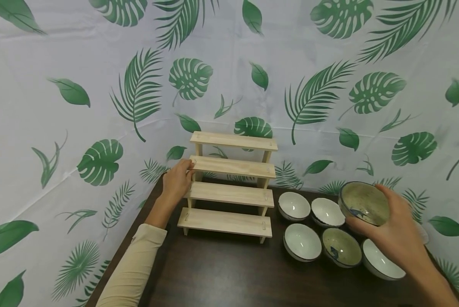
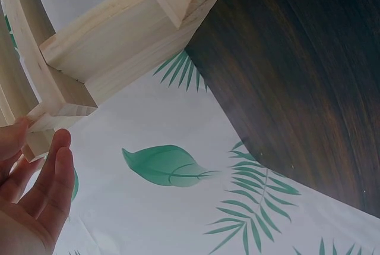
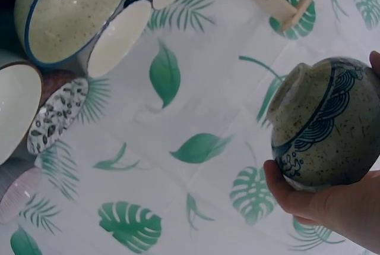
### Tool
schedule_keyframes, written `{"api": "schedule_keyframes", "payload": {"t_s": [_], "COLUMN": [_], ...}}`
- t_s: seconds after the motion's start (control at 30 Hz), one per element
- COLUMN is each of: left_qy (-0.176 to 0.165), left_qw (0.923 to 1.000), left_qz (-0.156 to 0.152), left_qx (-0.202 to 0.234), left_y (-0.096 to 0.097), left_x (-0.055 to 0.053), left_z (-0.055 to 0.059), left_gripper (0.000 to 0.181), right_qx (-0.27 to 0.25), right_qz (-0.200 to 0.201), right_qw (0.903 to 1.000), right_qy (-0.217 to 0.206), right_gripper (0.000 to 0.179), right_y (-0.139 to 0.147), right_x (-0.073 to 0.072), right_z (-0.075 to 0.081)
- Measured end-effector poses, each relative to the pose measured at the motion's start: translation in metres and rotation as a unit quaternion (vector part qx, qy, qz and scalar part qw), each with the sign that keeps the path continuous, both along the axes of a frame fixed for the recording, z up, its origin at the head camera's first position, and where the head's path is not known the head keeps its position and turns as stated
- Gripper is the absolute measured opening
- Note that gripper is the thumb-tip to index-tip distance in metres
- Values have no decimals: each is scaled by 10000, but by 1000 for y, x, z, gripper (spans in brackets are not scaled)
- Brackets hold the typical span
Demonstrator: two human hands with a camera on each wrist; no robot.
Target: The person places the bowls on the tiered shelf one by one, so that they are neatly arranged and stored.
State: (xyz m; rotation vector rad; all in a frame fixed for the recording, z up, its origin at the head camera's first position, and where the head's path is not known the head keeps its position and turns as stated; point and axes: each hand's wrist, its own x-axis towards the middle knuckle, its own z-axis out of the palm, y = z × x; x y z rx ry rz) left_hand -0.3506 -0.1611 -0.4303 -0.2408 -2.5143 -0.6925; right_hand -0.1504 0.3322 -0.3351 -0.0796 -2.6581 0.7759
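My right hand (image 1: 400, 228) grips a speckled greenish bowl (image 1: 367, 202) by its side, raised above the other bowls at the table's right. In the right wrist view, blue wave patterns run round the outside of this bowl (image 3: 332, 124). A four-step wooden display rack (image 1: 229, 194) stands on the dark table. My left hand (image 1: 177, 181) holds the left end of its second board from the top. Thumb and fingers of that hand (image 2: 35, 198) close about the end of the rack's frame (image 2: 71, 91) in the left wrist view.
Beside the rack's right end sit several white bowls (image 1: 302, 243) and another speckled green bowl (image 1: 341, 247), close together. A black-and-white patterned dish (image 3: 58, 115) shows in the right wrist view. Leaf-printed cloth (image 1: 229, 64) hangs behind the dark table (image 1: 222, 273).
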Motion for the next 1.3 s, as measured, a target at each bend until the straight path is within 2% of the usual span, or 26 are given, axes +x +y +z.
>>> {"api": "schedule_keyframes", "payload": {"t_s": [0.3,0.53,0.87,1.3], "left_qy": [-66,-56,19,-22], "left_qw": [10000,10000,10000,10000], "left_qz": [25,-36,-16,-4], "left_qx": [-1,36,25,-19], "left_y": [-3,-3,-3,-1], "left_x": [0,-1,-1,-1], "left_z": [1,2,-1,0], "left_gripper": [20,23,22,21], "right_qx": [-50,-228,-99,-192], "right_qz": [15,129,147,429], "right_qw": [9998,9995,9991,9988], "right_qy": [-196,-191,-373,-112], "right_gripper": [110,110,111,109], "right_y": [-4,-7,-19,-34], "right_x": [-11,-18,-34,-54], "right_z": [1,-5,-9,-6]}}
